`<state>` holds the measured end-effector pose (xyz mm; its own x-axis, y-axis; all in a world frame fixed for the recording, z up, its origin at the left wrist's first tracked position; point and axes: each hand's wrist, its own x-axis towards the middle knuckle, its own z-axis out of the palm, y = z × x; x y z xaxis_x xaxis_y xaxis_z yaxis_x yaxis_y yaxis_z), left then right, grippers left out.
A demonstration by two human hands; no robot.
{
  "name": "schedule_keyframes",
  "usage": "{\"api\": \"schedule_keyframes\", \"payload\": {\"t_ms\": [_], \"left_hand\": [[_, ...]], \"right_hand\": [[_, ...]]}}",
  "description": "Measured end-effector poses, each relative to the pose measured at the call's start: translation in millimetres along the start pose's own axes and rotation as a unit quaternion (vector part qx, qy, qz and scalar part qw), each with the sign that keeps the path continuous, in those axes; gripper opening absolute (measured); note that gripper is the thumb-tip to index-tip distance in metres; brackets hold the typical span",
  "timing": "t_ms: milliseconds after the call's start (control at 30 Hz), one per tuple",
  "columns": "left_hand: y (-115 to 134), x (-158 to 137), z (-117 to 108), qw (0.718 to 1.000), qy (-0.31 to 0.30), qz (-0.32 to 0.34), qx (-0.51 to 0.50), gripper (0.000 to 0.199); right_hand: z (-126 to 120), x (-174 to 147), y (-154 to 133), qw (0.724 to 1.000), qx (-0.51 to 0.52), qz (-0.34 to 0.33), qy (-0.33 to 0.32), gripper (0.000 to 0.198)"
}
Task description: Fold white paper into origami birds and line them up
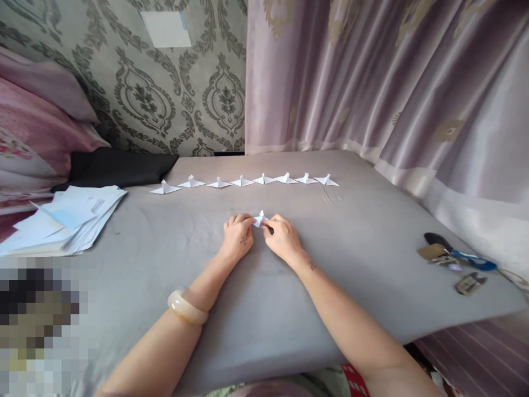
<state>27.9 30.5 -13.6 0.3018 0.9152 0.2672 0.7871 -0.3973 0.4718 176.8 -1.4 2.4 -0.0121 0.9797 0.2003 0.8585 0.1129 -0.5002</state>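
A small white folded paper crane [260, 219] is held low over the grey sheet, in the middle of the view. My left hand [239, 236] pinches one of its wings from the left. On the other side my right hand [281, 237] has its fingers closed on the opposite wing. The crane's pointed top sticks up between the two hands, and its wing ends are hidden by my fingertips. Beyond it, several more white paper cranes [242, 181] stand in a row across the surface, wings spread.
A stack of white paper sheets [88, 220] lies at the left, in front of a black folded item [119, 168]. Blue-handled scissors [475, 260], keys [444, 257] and a small clipper-like object [470, 283] lie at the right edge. A curtain [314, 82] hangs behind.
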Motion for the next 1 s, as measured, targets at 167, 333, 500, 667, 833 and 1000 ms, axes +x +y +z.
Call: {"api": "schedule_keyframes", "payload": {"t_ms": [167, 333, 500, 667, 833, 1000], "left_hand": [[-4, 3, 0, 1.000, -0.008, -0.002, -0.027, 0.039], [2, 3, -5, 0.998, -0.020, -0.015, -0.055, 0.038], [8, 4, -9, 0.997, -0.025, -0.061, -0.036, 0.030], [4, 6, -6, 0.999, -0.003, 0.006, -0.043, 0.035], [5, 5, -4, 0.998, -0.015, 0.051, -0.015, 0.037], [2, 8, -1, 0.996, -0.029, 0.021, -0.081, 0.036]], "right_hand": [[1, 1, -2, 0.999, -0.031, -0.010, 0.005, 0.021], [-1, -1, -2, 0.999, -0.047, 0.004, 0.010, 0.018], [0, -1, -3, 0.997, -0.074, 0.030, 0.008, 0.015], [4, 1, -4, 0.995, -0.090, 0.045, 0.006, 0.016], [6, 0, -7, 0.994, -0.098, 0.056, 0.001, 0.020], [6, -3, -8, 0.994, -0.096, 0.060, 0.008, 0.020]]}}
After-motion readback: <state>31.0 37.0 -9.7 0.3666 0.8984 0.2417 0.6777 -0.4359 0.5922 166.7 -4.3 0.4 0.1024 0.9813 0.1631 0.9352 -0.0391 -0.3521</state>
